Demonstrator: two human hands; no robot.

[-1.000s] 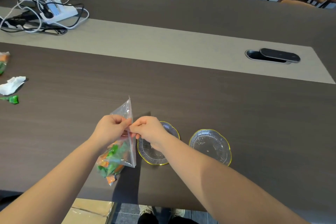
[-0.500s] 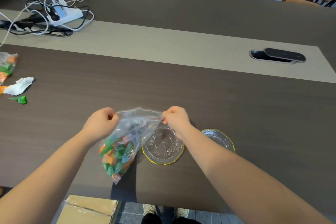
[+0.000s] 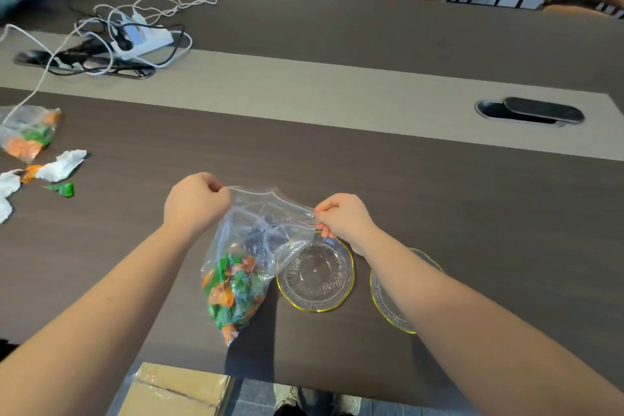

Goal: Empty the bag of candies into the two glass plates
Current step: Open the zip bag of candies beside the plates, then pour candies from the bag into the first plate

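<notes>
A clear zip bag (image 3: 251, 246) of green and orange candies (image 3: 233, 287) hangs above the dark table near its front edge. My left hand (image 3: 196, 203) pinches one side of the bag's mouth and my right hand (image 3: 344, 218) pinches the other, so the mouth is pulled wide apart. Two empty glass plates with yellow rims lie flat on the table: the nearer plate (image 3: 315, 275) sits just right of the bag, below my right hand, and the second plate (image 3: 391, 300) is partly hidden under my right forearm.
A second candy bag (image 3: 28, 132), crumpled white paper (image 3: 62, 164) and loose wrappers (image 3: 62, 188) lie at the far left. A power strip with tangled cables (image 3: 138, 39) sits at the back left. A cable port (image 3: 530, 111) is at the right. A cardboard box (image 3: 175, 388) stands below the table edge.
My hands have moved apart, pulling the bag's mouth from pinched together to wide apart. The bag now hangs lower between them, beside the nearer plate.
</notes>
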